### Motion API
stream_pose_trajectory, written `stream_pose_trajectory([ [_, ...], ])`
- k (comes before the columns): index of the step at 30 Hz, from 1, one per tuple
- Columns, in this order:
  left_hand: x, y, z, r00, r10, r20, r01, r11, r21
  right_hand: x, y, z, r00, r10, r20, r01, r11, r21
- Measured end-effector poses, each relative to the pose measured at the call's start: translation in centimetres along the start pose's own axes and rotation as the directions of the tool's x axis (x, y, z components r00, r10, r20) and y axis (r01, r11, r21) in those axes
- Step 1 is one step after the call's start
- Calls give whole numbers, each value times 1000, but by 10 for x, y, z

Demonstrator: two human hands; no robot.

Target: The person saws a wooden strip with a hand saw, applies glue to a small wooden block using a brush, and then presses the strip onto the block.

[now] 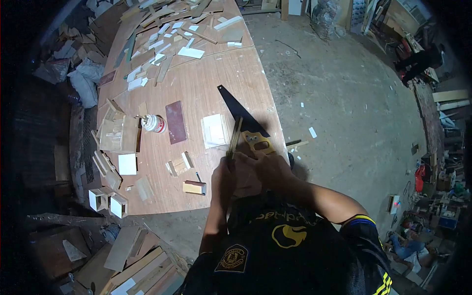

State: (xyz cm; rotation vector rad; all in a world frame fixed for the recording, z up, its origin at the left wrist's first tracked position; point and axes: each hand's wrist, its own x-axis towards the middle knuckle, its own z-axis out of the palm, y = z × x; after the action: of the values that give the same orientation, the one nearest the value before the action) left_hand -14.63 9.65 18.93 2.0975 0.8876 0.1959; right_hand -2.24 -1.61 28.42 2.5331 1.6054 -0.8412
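My left hand (224,172) is closed round the lower part of thin wooden strips (236,135), which stand up from it near the table's front right edge. Close against it, my right hand (265,167) has its fingers bent near the strips' lower end; what they grip, if anything, is hidden. Just beyond lies a handsaw (241,108) with a black blade and a yellow handle, partly behind the strips. Left of the strips is a stack of white-topped square pieces (214,131).
On the table (196,93) are a dark red sheet (176,122), a glue jar (153,124), a wooden box structure (118,132), a small block (194,187) and wood scraps (189,52) at the far end. Boards (132,260) lie below. Someone in dark clothes (423,61) is far right.
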Motion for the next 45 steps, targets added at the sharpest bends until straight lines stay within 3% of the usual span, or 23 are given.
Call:
stream_pose_trajectory([
  [3, -2, -9, 2, 1000, -8, -12, 8, 1000, 7, -10, 7, 13, 994, -45, -100, 46, 999, 15],
  [7, -2, 16, 3, 1000, 11, -20, -11, 1000, 5, -5, 8, 11, 995, -16, -100, 18, 1000, 16],
  [9, 2, 10, 3, 1000, -19, 7, 19, 1000, 2, 0, 6, -2, 1000, -13, -13, 12, 1000, -13],
  [12, 2, 3, 2, 999, -41, 16, 41, 999, 15, -5, 11, 15, 993, -27, -116, 26, 1000, -15],
  [16, -3, 15, 9, 1000, 8, 1, -8, 1000, 23, -1, 17, 20, 995, -13, -99, 13, 1000, -2],
  [17, -1, 15, 6, 1000, 11, 5, -11, 1000, 23, 2, 19, 19, 991, -77, -105, 68, 994, -80],
  [19, 8, 11, -6, 983, -181, 30, 179, 982, 66, 5, 21, 22, 981, -153, -117, 133, 978, -161],
  [21, 10, 4, -10, 993, -113, 33, 110, 990, 83, -2, 20, 24, 921, -228, -315, 190, 971, -147],
  [22, 4, 0, -9, 997, -57, 54, 52, 994, 95, -1, 18, 26, 925, -229, -304, 194, 971, -142],
  [24, 1, -1, -1, 999, 13, 42, -14, 1000, 7, 1, 4, -4, 999, 24, 42, -25, 1000, 15],
  [26, 8, -5, -3, 997, -73, 40, 74, 997, -17, 0, 8, -4, 1000, 10, 23, -10, 1000, -5],
  [27, 10, -3, -7, 985, -172, 2, 171, 978, -123, -1, 8, -1, 1000, -15, 14, 15, 1000, -23],
  [30, 6, 6, -23, 998, -58, -1, 58, 997, 45, -7, 13, 11, 989, -80, -121, 77, 997, -31],
  [33, 6, 1, -13, 999, -8, 42, 6, 999, 44, 1, 5, -10, 999, -54, -4, 54, 997, -46],
  [34, 8, 6, -14, 999, 11, 34, -14, 997, 70, 1, 9, -6, 999, -51, -12, 51, 997, -51],
  [35, 10, 5, -14, 996, -91, -5, 91, 992, 90, -2, 10, 1, 997, -59, -55, 58, 998, -32],
  [36, 9, 2, -16, 996, -94, -9, 95, 991, 94, -3, 10, 7, 993, -70, -96, 69, 998, -10],
  [40, 5, -8, -9, 1000, -9, 7, 8, 996, 88, -1, 11, 5, 996, -62, -68, 64, 998, 20],
  [41, 6, -8, -5, 999, 31, 19, -32, 997, 67, 4, 11, 7, 988, -103, -116, 98, 994, -46],
  [45, 8, -10, -9, 989, -146, -21, 147, 986, 75, 1, 11, 17, 978, -150, -144, 135, 985, -111],
])
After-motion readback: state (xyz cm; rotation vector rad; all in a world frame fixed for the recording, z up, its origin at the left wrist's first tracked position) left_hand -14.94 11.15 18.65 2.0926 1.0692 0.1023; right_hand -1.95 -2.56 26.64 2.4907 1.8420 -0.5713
